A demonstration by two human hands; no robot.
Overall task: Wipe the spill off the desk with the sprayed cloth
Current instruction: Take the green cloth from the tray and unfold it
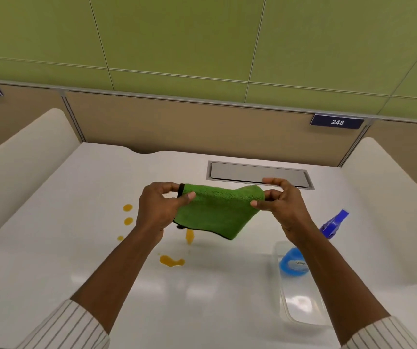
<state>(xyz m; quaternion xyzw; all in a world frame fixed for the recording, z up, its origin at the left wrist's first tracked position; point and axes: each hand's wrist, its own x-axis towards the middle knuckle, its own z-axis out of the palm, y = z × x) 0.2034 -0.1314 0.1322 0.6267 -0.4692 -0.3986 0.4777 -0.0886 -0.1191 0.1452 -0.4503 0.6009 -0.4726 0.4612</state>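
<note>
A green cloth (217, 210) with a dark edge hangs folded in the air above the white desk (76, 248). My left hand (159, 207) pinches its left corner and my right hand (283, 205) pinches its right corner. Orange spill marks lie on the desk below and to the left: a larger blot (171, 261), a streak (189, 236) just under the cloth, and small drops (128, 214). A clear spray bottle (300, 280) with blue liquid and a blue trigger head (333, 224) lies on its side at the right, partly behind my right forearm.
A grey cable hatch (257, 172) is set into the desk behind the cloth. White side dividers (26, 152) stand on both sides, and a tan back panel carries a sign reading 248 (337, 122).
</note>
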